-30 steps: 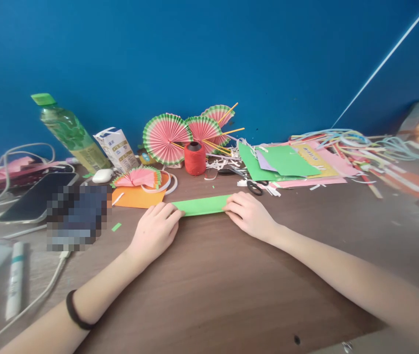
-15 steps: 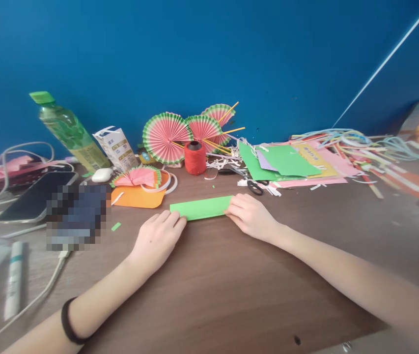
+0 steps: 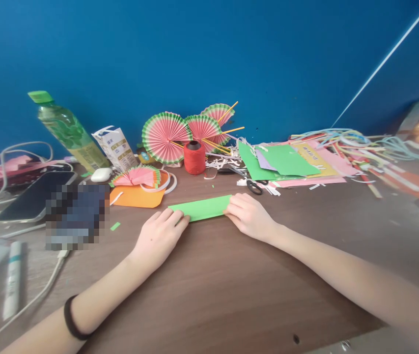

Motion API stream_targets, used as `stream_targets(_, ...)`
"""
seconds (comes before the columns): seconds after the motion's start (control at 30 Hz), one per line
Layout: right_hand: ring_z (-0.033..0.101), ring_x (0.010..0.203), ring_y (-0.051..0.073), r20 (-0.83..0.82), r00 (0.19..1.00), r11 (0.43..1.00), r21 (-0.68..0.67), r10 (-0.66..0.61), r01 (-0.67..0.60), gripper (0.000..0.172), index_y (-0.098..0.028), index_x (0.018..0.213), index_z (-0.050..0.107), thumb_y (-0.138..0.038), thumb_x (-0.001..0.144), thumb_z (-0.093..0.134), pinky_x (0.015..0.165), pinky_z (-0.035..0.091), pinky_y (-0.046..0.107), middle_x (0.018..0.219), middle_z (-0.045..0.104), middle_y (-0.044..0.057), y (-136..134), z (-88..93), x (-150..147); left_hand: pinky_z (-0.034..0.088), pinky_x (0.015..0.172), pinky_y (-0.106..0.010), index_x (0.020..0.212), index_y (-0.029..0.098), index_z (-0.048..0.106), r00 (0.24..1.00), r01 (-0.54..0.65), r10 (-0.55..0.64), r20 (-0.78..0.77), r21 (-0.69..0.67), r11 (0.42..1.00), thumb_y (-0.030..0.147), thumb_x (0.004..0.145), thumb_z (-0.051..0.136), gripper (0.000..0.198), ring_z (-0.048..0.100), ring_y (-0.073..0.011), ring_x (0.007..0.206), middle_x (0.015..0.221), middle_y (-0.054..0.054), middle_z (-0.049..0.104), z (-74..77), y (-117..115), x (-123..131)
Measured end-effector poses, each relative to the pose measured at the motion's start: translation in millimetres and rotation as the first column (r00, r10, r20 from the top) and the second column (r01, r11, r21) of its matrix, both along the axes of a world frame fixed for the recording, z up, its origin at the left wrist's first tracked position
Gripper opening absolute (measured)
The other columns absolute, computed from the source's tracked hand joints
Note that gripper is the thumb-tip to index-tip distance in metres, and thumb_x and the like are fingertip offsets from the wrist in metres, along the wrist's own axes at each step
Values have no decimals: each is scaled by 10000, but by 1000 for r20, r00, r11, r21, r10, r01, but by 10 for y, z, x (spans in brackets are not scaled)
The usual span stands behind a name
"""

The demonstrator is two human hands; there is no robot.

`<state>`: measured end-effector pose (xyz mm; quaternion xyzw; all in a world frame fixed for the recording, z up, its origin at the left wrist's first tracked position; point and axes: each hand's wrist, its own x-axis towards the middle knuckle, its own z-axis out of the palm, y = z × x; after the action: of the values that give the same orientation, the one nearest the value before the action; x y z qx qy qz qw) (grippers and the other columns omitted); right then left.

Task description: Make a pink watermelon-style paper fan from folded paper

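A narrow band of green paper, apparently folded, lies on the brown table between my hands. My left hand grips its left end near the front edge, with fingers bent together over it. At the right end, the fingers of my right hand pinch the paper. Just behind the band sits a red spool of thread. An orange card with a folded pink and green paper fan on it lies behind my left hand. Black-handled scissors rest behind my right hand.
Round pleated paper fans lean against the blue wall. Green paper sheets and paper strips lie at the back right. To the left are a green bottle, a small carton, a phone, a cable and a marker.
My left hand has shifted slightly right along the green paper, its fingertips reaching a little further over it. My right hand stays at the right end, almost unmoved.
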<state>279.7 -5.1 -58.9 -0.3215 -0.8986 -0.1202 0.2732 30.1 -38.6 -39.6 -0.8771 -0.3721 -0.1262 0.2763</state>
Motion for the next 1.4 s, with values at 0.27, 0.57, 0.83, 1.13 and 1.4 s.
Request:
stream_targets(0.27, 388, 644, 144, -38, 997, 996, 50, 70, -68, 189, -141, 813, 647, -167, 868, 469, 595, 276, 270, 707, 565, 44, -51, 27, -64, 337, 530, -287, 697, 175, 577, 999, 39, -41, 27, 51, 998, 85, 813, 463, 186, 463, -142, 576, 631, -8, 537, 18, -2, 48)
stream_targets(0.57, 352, 604, 138, -46, 997, 995, 85, 60, -56, 265, -147, 702, 655, -190, 879, 463, 573, 250, 270, 605, 503, 30, -49, 20, -87, 352, 574, -280, 833, 166, 602, 996, 81, -82, 36, 41, 996, 82, 816, 474, 155, 499, -144, 646, 718, -22, 597, 8, 4, 67)
stream_targets(0.83, 428, 699, 151, -25, 994, 993, 55, 104, -103, 180, -149, 879, 647, -197, 874, 474, 620, 285, 285, 737, 592, 47, -114, 45, -138, 350, 552, -278, 744, 178, 591, 995, 85, -85, 47, 8, 996, 97, 816, 471, 161, 476, -134, 596, 653, -5, 562, 21, -25, 106)
stream_targets(1.13, 336, 613, 143, 23, 992, 984, 123, 123, -125, 299, -154, 621, 576, -165, 882, 429, 574, 233, 282, 588, 460, 21, -159, 33, -198, 312, 528, -283, 821, 172, 588, 986, 155, -156, 63, 25, 988, 107, 850, 447, 158, 467, -126, 594, 652, 2, 563, 22, -71, 201)
stream_targets(1.4, 345, 622, 144, 38, 989, 986, 76, 146, -148, 294, -153, 641, 584, -152, 878, 411, 583, 249, 282, 608, 472, 25, -172, 47, -215, 300, 516, -273, 677, 182, 560, 985, 158, -158, 65, 5, 987, 107, 843, 440, 218, 433, -118, 571, 598, 10, 508, 7, -66, 206)
